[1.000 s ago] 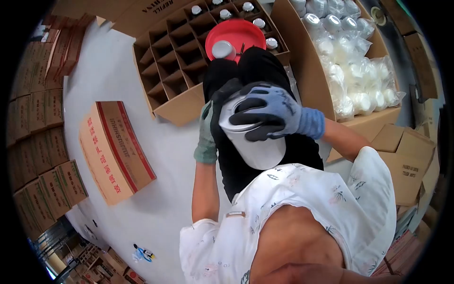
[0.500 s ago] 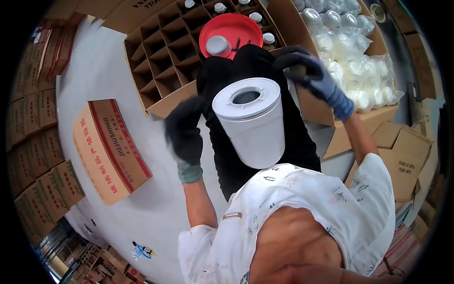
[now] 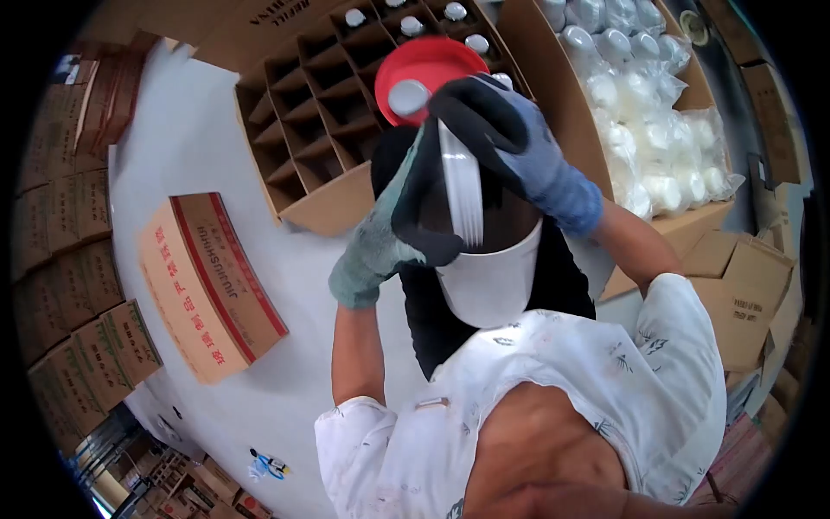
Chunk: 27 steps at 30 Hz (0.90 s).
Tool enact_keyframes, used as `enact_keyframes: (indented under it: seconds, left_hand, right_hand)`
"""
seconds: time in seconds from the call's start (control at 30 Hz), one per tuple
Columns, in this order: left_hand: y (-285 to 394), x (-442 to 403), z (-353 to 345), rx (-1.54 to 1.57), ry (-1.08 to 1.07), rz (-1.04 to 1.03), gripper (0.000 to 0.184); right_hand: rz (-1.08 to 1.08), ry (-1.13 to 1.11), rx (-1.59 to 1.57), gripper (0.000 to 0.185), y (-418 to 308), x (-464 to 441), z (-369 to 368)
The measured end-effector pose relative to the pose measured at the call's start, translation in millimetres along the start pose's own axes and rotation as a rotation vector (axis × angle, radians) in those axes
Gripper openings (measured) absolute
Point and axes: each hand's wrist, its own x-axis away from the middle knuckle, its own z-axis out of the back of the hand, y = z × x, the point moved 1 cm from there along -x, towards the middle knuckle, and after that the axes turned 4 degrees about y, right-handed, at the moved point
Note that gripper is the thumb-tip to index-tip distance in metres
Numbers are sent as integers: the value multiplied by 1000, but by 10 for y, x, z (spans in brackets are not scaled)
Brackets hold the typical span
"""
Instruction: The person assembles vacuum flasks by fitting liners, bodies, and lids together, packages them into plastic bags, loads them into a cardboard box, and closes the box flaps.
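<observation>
Between my thighs stands a white container [image 3: 488,290], its top open and its inside dark. Its white lid [image 3: 462,186] is tilted nearly upright over the opening. My left hand [image 3: 398,216], in a green and black glove, grips the lid's left side and lower edge. In a blue and black glove, my right hand [image 3: 519,147] has its fingers closed at the lid's upper edge. Beyond my knees, a red round tray [image 3: 424,60] holds a white-capped piece [image 3: 408,98] and rests on a divided carton [image 3: 333,203].
White-capped bottles [image 3: 411,27] stand in the divided carton's far cells. At the right, an open box [image 3: 553,95] holds bagged white-lidded items [image 3: 640,95]. A printed carton [image 3: 212,285] lies on the floor at the left, near stacked boxes [image 3: 65,208].
The lid was on the container and is now lifted off and tilted. Both hands let go of the container, moved apart, then came back together and took hold of the lid.
</observation>
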Motion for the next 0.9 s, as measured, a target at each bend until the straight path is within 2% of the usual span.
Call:
enact_keyframes:
  seconds: [0.07,0.13,0.2,0.23,0.27,0.3,0.33,0.37,0.43,0.47,0.5,0.53,0.6,0.63,0.67,0.7,0.73,0.77,0.83,0.87,0.9]
  left_hand:
    - [-16,-206,3,329,220,90,85]
    - [-127,-412,123,880,306,206,53]
    - [-193,-596,217,1370,231,184,59]
    - [-232,-643,237,1304,268,97,53]
    - [-197,-664,235,1110,328,23,53]
    - [-127,-662,218,917,380,-46,54]
    - [-128,-655,207,865,402,-75,53]
    - [-129,-648,196,812,425,-103,52]
    - [-225,-673,194,982,415,-100,49]
    - [-231,-680,212,1024,416,-82,50]
    - [-237,-687,230,1067,418,-64,54]
    - [-285,-660,220,807,465,-52,58]
    - [-414,-625,173,283,536,-34,67]
    - [-315,-719,207,-270,447,-231,67]
    - [-219,-804,238,-797,477,-469,69]
    - [-202,-810,271,-950,321,-522,65]
    - [-201,-811,290,-1096,159,-568,63]
    - [-209,-840,241,-1218,128,-581,58]
    - [-297,-844,268,-1205,39,-571,52]
    - [-305,-865,317,-1238,27,-531,50]
    - [-365,-853,363,-1199,3,-455,49]
  right_hand:
    - [-110,21,-65,34,62,-256,-109]
    - [-136,7,-328,53,0,-408,-175]
    - [131,-52,-139,60,80,-482,-182]
    - [151,-170,-75,65,214,-518,-164]
    - [353,-221,297,68,217,-576,-92]
    - [387,-222,289,68,389,-559,-123]
    - [414,-225,279,68,454,-573,-174]
    - [342,-201,274,68,484,-561,-172]
    - [205,-153,265,69,443,-567,-229]
    - [268,-86,316,65,455,-597,-290]
    - [231,-109,327,66,462,-612,-292]
    - [196,-132,338,66,480,-632,-295]
    - [-271,-174,-102,62,636,-652,-375]
    - [26,-134,173,56,891,-552,-443]
    - [-257,-194,-378,52,1110,-395,-472]
    - [-569,-122,-909,48,1327,-233,-501]
    - [-576,-218,-862,48,1635,-96,-378]
    - [-583,-311,-818,48,1968,-4,-203]
    - [-802,-378,-861,48,2446,22,256]
    - [-1015,-346,-939,48,2574,-42,422]
    - [-666,-475,-528,45,2325,-357,445]
